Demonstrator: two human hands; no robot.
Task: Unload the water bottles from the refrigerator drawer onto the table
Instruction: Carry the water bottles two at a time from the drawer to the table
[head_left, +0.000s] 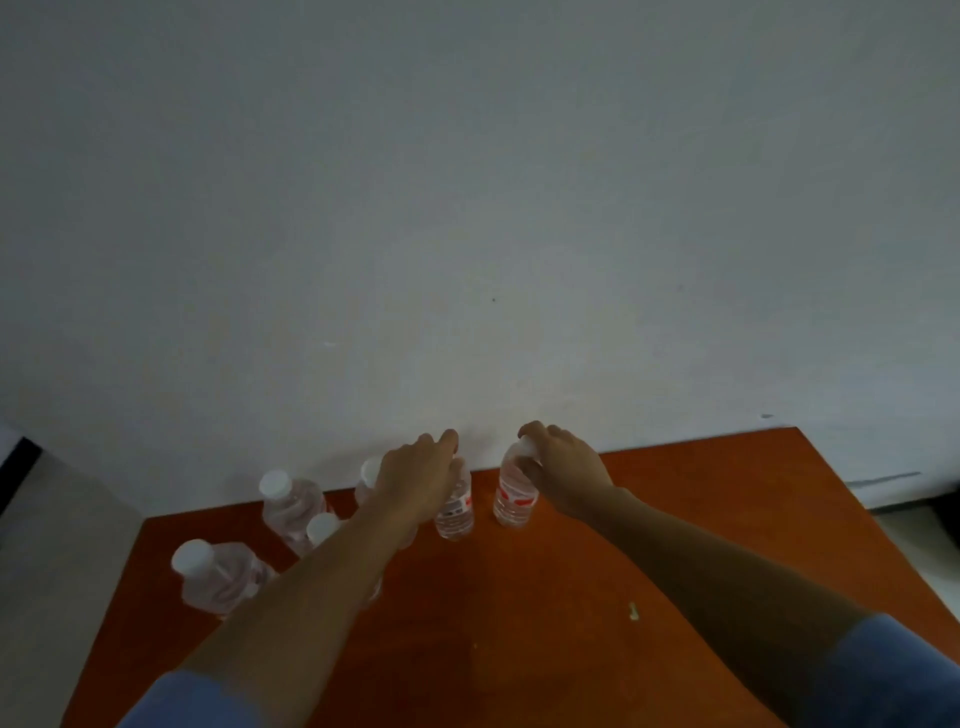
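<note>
1. Nearby, four other water bottles (291, 501) stand far-left on the orange table (675, 519) — the left forearm (322, 587) crosses two.
2. Left hand (421, 483) covers the top of the middle bottle (456, 514); I cannot tell its grip.
3. Right hand (563, 467) pinches the cap of the right bottle (514, 496) — both bottles stand upright on the table.

The right-hand bottle (514, 493), gripped at its top by the right hand (566, 467), is clear, glossy, ribbed plastic. Its cap (527, 446) looks like matt white plastic. The left-hand bottle (455, 512), below the fingers of the left hand (421, 478), is the same shiny plastic. Under both sets of fingers the table (675, 519) looks like smooth orange-brown wood with a dull sheen. Beyond the fingertips the wall (467, 208) is matt and painted. The sleeves (904, 670) are blue cloth.
</note>
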